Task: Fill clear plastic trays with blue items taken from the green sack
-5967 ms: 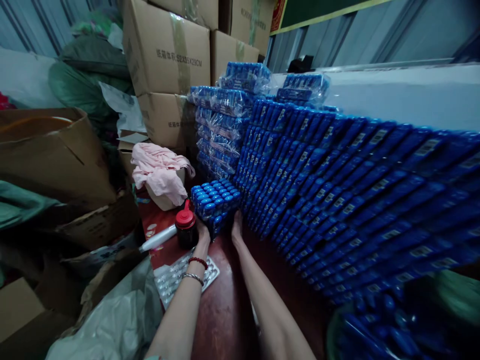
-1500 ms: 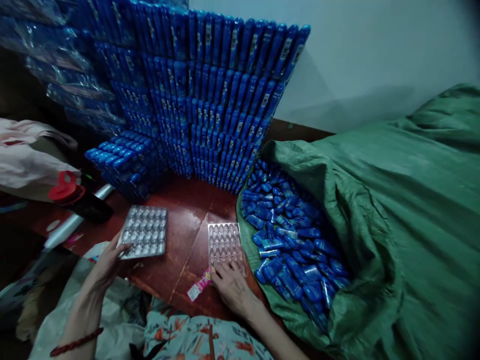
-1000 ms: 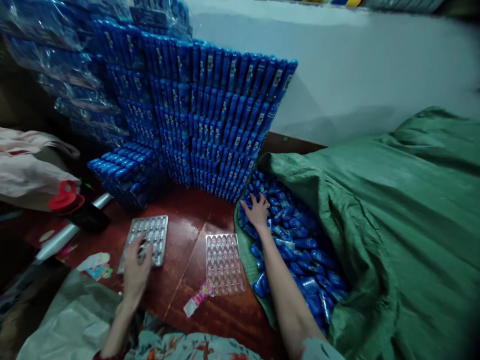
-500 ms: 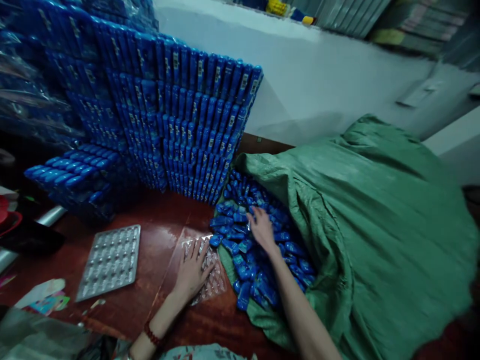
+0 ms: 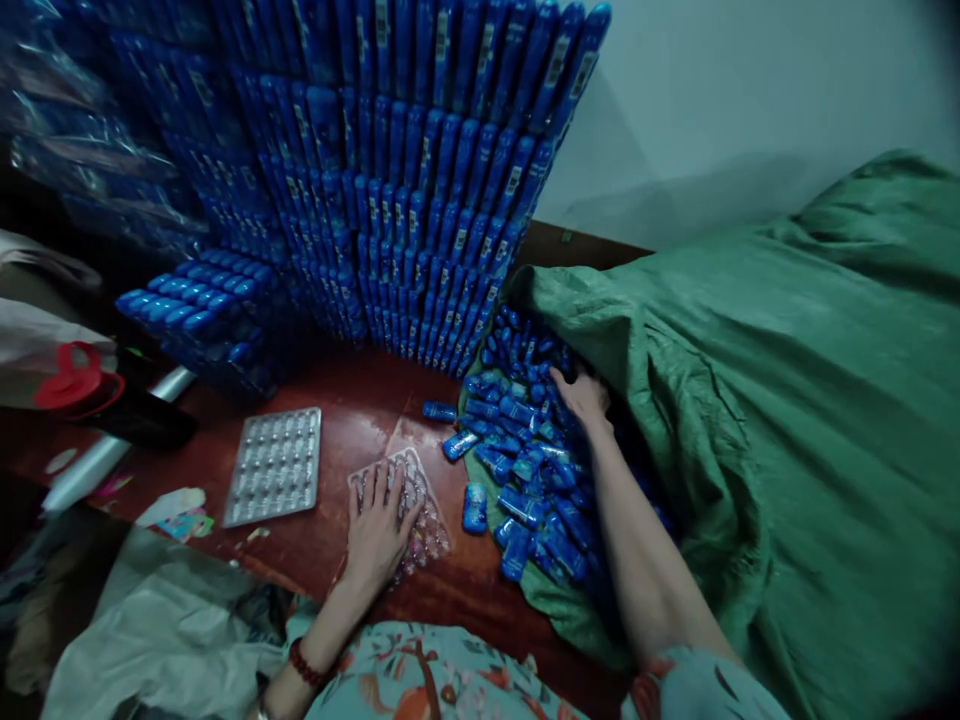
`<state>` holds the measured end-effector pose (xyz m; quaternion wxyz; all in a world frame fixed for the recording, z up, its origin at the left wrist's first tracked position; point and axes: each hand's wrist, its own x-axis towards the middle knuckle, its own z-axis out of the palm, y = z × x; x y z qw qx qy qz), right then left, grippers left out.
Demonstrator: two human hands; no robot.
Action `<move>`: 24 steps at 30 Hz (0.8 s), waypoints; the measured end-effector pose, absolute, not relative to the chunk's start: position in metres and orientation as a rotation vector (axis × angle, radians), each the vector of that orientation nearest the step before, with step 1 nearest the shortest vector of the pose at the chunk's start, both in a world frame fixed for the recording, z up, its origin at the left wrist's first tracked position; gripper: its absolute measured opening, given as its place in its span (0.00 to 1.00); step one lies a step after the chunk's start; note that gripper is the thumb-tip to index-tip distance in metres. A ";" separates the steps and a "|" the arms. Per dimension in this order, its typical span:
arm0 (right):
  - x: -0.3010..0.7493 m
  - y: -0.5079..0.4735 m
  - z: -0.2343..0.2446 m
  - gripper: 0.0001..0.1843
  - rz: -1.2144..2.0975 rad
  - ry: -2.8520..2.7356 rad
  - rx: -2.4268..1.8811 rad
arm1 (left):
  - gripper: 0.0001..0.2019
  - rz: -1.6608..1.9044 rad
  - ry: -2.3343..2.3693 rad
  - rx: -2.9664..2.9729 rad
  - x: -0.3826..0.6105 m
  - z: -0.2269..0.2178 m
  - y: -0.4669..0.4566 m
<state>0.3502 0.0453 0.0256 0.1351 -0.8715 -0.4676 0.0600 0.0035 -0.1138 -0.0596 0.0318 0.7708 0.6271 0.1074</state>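
Pressing with the left hand (image 5: 379, 535) on the clear tray (image 5: 429, 522) at the lower middle of the frame, fingers laid flat and slightly apart, clamped on nothing visible. Reaching with the right hand (image 5: 586, 395) into the pile of blue packs (image 5: 521, 440) right of centre, close under the folded edge of the green sack (image 5: 832, 370). Showing only the thumb clearly there; cannot tell apart, together or clamped for the other fingers, lost in shadow.

Compared with half a second ago, reaching deeper under the fold, while keeping the left hand on the tray. Seeing several loose packs (image 5: 474, 508) now spread out at the sack's mouth and onto the red table (image 5: 356, 385), near the tray's right side. Probably means more packs within easy reach of the tray, to judge by their position.

Noting also, left of centre, a second tray (image 5: 274, 462) flat on the table; above and behind, a tall stack of blue packs (image 5: 420, 210); at the far left, a red-lidded bottle (image 5: 142, 412)
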 end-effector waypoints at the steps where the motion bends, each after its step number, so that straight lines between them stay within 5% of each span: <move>1: 0.350 0.041 0.025 0.37 0.178 -1.369 -2.540 | 0.29 0.332 1.936 2.371 0.004 -0.059 -0.117; 12: 0.290 0.008 0.020 0.39 0.412 -1.656 -2.445 | 0.27 0.271 1.905 2.323 0.005 -0.050 -0.129; 24: 0.238 -0.013 0.004 0.28 0.529 -2.017 -1.987 | 0.25 0.225 1.814 2.377 -0.001 -0.050 -0.151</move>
